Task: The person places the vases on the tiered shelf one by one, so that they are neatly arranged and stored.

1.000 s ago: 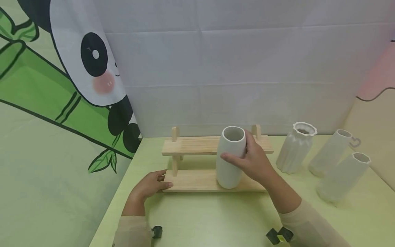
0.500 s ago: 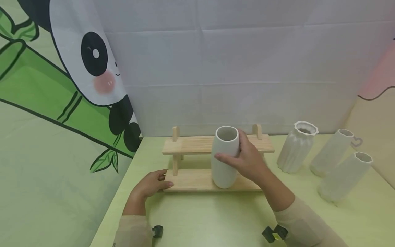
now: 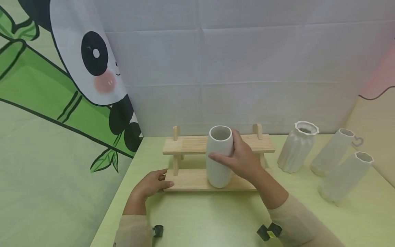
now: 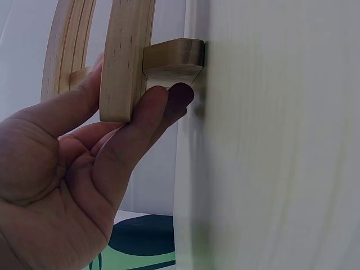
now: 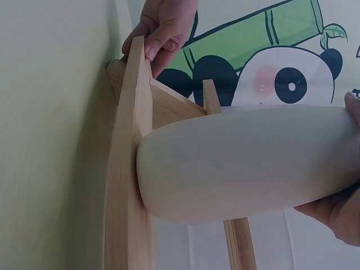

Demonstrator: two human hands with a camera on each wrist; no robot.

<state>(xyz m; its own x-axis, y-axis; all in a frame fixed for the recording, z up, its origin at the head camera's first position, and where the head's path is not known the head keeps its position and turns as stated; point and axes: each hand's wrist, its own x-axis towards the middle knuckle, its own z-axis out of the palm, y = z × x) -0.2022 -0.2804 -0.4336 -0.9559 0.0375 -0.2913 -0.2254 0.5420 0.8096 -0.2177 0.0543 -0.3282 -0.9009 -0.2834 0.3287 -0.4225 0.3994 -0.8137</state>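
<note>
A smooth white vase (image 3: pixel 217 164) stands upright on the lower board of a two-tier wooden rack (image 3: pixel 188 180). My right hand (image 3: pixel 242 157) grips the vase from its right side, thumb across the front and fingers behind. In the right wrist view the base of the vase (image 5: pixel 242 163) meets the lower board. My left hand (image 3: pixel 151 185) pinches the left end of that board, thumb on top and fingers beneath, as the left wrist view shows with the board end (image 4: pixel 118 67) between thumb and fingers.
To the right stand a fluted white vase (image 3: pixel 296 147) with a wavy rim and two more white vases, one (image 3: pixel 331 152) behind the other (image 3: pixel 345 176). A white cloth (image 3: pixel 228 79) hangs behind the rack, with a panda print at left. The pale tabletop (image 3: pixel 200 219) lies in front.
The right hand has moved the vase leftward along the lower board, from right of the middle to about the middle. The left hand has stayed on the board's end.
</note>
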